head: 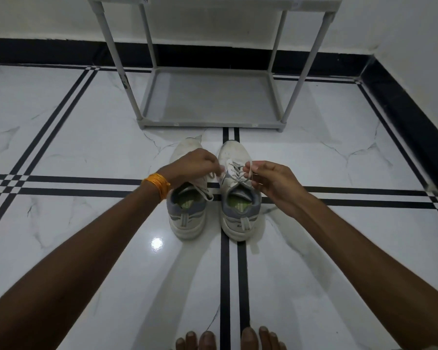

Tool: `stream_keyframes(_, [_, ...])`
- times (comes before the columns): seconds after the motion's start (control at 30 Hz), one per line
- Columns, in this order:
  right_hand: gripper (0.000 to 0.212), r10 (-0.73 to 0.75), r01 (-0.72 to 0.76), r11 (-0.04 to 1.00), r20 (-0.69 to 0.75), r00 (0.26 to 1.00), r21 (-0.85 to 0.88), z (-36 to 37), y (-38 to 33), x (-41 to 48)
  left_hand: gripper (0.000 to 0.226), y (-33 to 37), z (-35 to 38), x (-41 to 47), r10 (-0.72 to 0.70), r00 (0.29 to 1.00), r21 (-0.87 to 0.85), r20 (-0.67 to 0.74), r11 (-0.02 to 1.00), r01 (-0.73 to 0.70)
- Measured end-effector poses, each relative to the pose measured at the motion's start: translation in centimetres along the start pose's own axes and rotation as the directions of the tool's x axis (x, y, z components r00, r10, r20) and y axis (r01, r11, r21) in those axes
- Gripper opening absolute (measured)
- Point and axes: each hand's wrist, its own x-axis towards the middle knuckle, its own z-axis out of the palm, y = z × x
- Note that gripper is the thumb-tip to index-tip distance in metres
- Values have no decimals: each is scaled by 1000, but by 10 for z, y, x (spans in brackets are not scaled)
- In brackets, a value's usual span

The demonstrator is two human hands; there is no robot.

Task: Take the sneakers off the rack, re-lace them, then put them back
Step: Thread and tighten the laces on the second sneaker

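Observation:
Two white and grey sneakers stand side by side on the floor, toes pointing at the rack. The right sneaker (234,213) has its white lace (248,173) pulled up over the eyelets. My right hand (271,184) pinches one end of that lace. My left hand (195,165), with an orange thread band on its wrist, reaches across the left sneaker (187,215) and pinches the lace's other end near the tongue. The left sneaker's lace hangs loose over its side. The grey shoe rack (208,125) stands just beyond the sneakers, and its bottom shelf holds nothing.
The floor is glossy white marble tile (74,137) with black stripe inlays. A black skirting (400,107) runs along the white walls behind and to the right. My bare toes (228,339) show at the bottom edge.

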Motion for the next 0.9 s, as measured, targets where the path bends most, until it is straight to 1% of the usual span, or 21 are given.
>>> stream_keyframes(0.07, [24,-8,8,1000,-18,1000,-5,2,1,3,23,0,5,-5,23,1000,-247,-1,969,-23])
stream_keyframes(0.13, [25,-12,12,1000,-14,1000,-21,2,1,5,24,-1,17,-10,63,998,-418,-29,906,-70])
stream_keyframes(0.2, [26,-27,27,999,-4,1000,-44,2,1,8,27,-3,31,-11,78,995,-586,-68,804,-103])
stream_keyframes(0.27, [25,-44,44,996,2,999,-78,3,0,9,28,-3,43,-10,75,992,-694,-103,709,-126])
stream_keyframes(0.33, [23,-50,49,991,-12,999,-128,3,-1,10,24,-2,52,-8,93,984,-705,-150,688,-172])
stream_keyframes(0.4, [21,-49,43,984,-31,998,-171,2,-3,11,19,-1,58,-5,107,974,-682,-198,699,-215])
stream_keyframes(0.47, [20,-53,46,980,-30,998,-194,1,-4,11,18,-1,63,-1,115,963,-625,-243,741,-246])
stream_keyframes(0.53, [20,-61,51,981,-50,997,-188,3,-3,10,19,-4,67,3,130,947,-529,-292,804,-273])
stream_keyframes(0.63, [20,-78,57,982,-114,990,-177,5,-1,9,17,-8,71,7,109,935,-477,-338,837,-270])
stream_keyframes(0.7, [22,-77,51,982,-142,987,-180,5,1,9,16,-9,71,9,82,938,-495,-338,832,-251])
stream_keyframes(0.77, [18,-77,51,986,-160,984,-160,5,2,9,16,-8,69,9,76,948,-511,-309,827,-233])
stream_keyframes(0.83, [13,-79,61,989,-138,987,-135,5,1,9,15,-6,66,8,91,957,-515,-277,827,-227])
stream_keyframes(0.9, [17,-71,59,992,-102,992,-111,5,1,9,18,-5,65,6,101,962,-535,-254,814,-227])
